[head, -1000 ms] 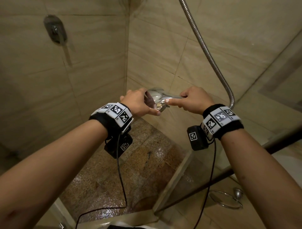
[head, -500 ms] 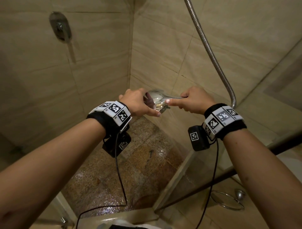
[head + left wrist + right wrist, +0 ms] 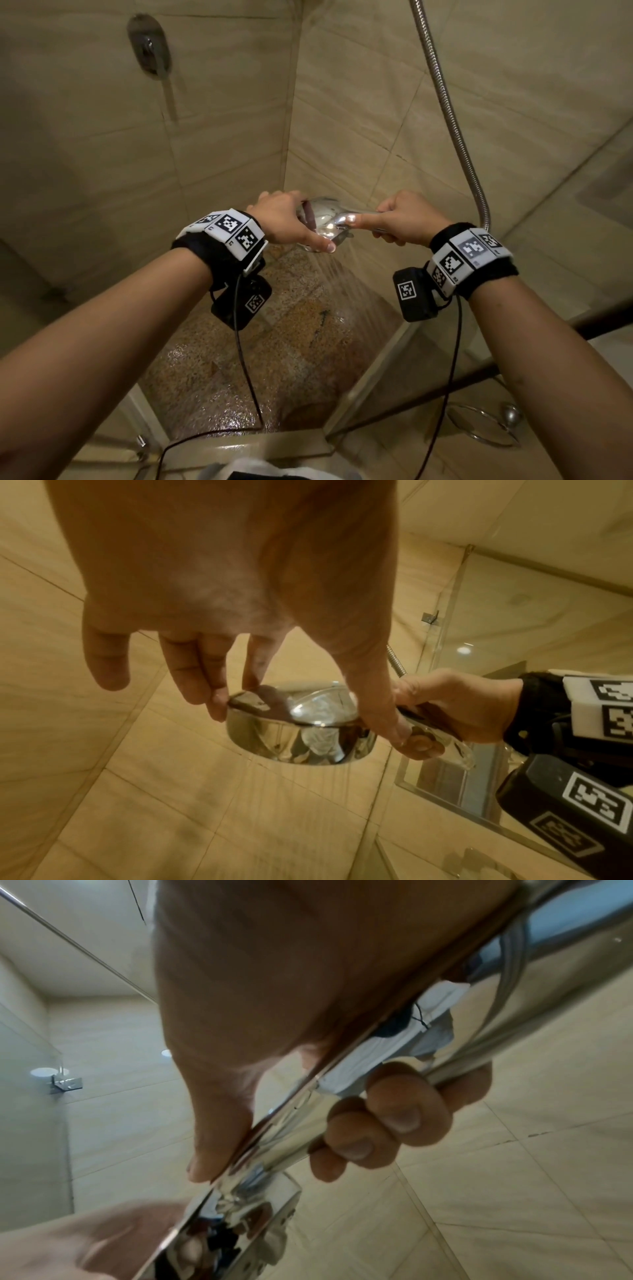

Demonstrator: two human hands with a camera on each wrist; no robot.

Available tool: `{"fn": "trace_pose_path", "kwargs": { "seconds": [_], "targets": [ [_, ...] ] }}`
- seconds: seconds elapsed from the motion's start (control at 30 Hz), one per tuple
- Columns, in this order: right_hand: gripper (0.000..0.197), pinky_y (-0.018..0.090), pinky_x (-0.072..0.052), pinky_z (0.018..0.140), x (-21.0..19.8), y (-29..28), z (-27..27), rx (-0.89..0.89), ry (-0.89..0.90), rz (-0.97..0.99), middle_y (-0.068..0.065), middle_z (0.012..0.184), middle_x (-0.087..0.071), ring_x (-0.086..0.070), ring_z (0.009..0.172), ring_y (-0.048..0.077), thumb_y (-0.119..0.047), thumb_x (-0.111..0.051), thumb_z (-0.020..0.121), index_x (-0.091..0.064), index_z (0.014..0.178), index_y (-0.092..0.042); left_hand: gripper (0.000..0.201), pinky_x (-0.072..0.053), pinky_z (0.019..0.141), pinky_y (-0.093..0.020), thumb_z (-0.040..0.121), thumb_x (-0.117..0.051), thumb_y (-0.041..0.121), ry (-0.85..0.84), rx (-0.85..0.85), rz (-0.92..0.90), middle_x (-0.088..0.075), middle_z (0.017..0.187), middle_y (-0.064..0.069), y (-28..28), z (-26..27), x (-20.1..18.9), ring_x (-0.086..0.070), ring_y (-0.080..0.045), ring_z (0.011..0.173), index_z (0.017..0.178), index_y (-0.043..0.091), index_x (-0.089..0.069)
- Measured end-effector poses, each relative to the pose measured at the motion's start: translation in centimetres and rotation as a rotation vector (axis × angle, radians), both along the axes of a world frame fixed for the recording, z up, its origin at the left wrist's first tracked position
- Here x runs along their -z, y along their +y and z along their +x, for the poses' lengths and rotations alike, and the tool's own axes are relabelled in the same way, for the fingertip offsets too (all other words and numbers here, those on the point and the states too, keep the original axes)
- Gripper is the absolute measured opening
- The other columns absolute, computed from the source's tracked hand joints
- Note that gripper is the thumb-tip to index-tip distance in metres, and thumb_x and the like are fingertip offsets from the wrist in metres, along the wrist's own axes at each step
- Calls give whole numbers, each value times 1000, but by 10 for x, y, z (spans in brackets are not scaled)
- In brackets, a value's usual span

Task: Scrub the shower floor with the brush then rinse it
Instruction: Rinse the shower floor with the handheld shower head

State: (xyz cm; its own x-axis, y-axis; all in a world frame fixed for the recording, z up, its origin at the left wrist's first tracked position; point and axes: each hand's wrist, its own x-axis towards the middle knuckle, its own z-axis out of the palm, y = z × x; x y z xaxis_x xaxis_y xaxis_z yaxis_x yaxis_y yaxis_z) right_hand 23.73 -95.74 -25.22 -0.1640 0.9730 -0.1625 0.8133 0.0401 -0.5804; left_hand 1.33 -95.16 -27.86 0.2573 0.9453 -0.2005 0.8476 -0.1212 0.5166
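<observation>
Both hands (image 3: 284,219) grip the spraying shower head (image 3: 323,214) (hose (image 3: 445,102) overhead).

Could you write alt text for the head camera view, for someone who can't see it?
Seen from above, two hands hold a chrome shower head over a wet speckled shower floor: the right hand grips the handle, the left hand pinches the round head's rim. Water sprays down toward the floor, and a metal hose climbs the beige tiled wall.
</observation>
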Motion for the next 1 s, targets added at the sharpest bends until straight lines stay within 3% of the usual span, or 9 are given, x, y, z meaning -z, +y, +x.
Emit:
{"fn": "trace_pose_path", "kwargs": {
  "seconds": [0.2, 0.33, 0.43, 0.63, 1.0],
  "targets": [
    [60, 28, -42, 56, 9, 2, -17, -22, 82, -11, 2, 50, -55, -47, 47, 15, -66, -73, 66, -64, 61, -7, 77, -50, 86, -41, 27, -66, 84, -44, -19, -27, -62, 94, 7, -2, -18, 3, -54, -19, 96, 82, 31, -57],
    [58, 29, -41, 55, 13, 4, -26, -40, 130, -28, 3, 50, -55, -46, 46, 15, -65, -74, 66, -62, 60, -8, 71, -50, 77, -34, 43, -78, 69, -116, -9, -47, -60, 93, 5, -6, -30, 2, -55, -16, 89, 92, 24, -55],
    [58, 28, -41, 53, 16, 4, -33, -63, 153, -36, 4, 50, -55, -46, 45, 15, -64, -74, 68, -61, 59, -8, 64, -45, 67, -31, 48, -83, 61, -144, -8, -29, -61, 89, 4, -10, -37, 0, -56, -14, 81, 90, 21, -55],
    [63, 25, -40, 49, 23, 1, -44, -105, 168, -31, 5, 47, -53, -46, 42, 16, -61, -72, 72, -64, 65, 1, 64, -50, 70, -36, 45, -85, 58, -146, -13, -16, -64, 84, 0, -19, -49, -1, -58, -17, 77, 86, 16, -58],
    [64, 25, -40, 50, 24, -1, -52, -123, 172, -60, 4, 47, -53, -45, 40, 14, -67, -70, 66, -64, 64, -3, 68, -53, 72, -37, 40, -85, 62, -108, -13, -35, -68, 80, 0, -20, -56, -2, -64, -16, 75, 83, 16, -59]
  ]
}}
